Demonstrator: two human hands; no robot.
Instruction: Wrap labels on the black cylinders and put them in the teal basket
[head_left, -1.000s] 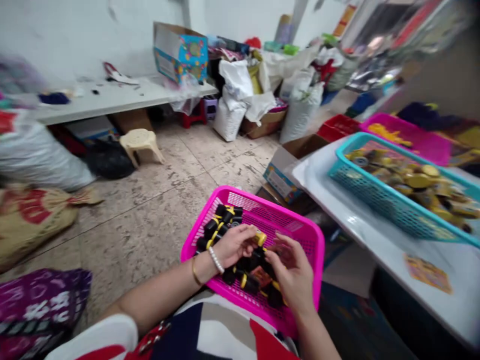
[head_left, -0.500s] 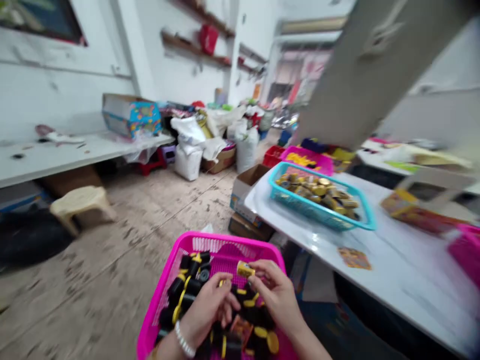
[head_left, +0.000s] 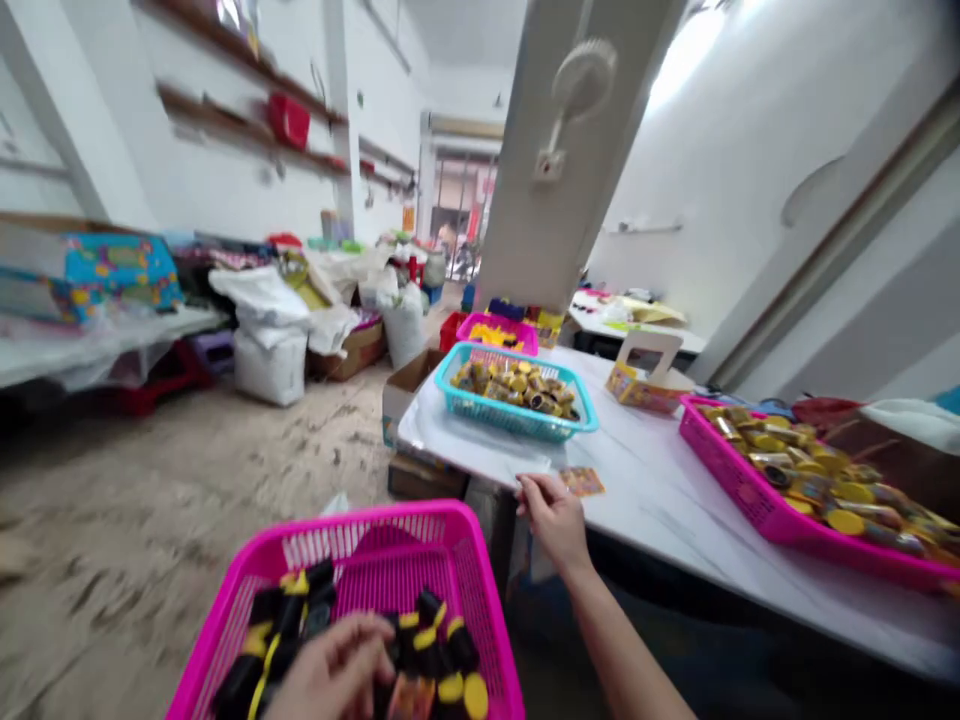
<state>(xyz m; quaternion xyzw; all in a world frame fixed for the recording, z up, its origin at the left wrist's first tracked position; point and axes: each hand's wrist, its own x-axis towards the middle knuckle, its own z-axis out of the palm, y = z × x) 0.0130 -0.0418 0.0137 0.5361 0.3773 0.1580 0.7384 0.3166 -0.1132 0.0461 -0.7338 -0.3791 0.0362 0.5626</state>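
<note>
A pink basket (head_left: 375,540) sits low in front of me and holds several black and yellow toy pieces (head_left: 435,640). My left hand (head_left: 337,675) rests among these pieces, smeared by motion, so its grip is unclear. My right hand (head_left: 551,515) is raised to the front edge of the white table (head_left: 660,530), with its fingers curled in a pinch. What they hold is hidden. A small printed card (head_left: 581,482) lies on the table just beyond the fingertips.
A teal basket (head_left: 517,420) of yellow pieces stands on the table's far left. Another pink basket (head_left: 750,500) of yellow pieces is at the right. An open printed box (head_left: 649,385) sits between them. White sacks (head_left: 270,330) and cardboard boxes (head_left: 401,395) line the floor behind, and a pillar (head_left: 562,180) rises beyond the table.
The view has swung up and to the right. My right hand has left the pink basket with a yellow piece and reached the table edge. My left hand stays in the basket.
</note>
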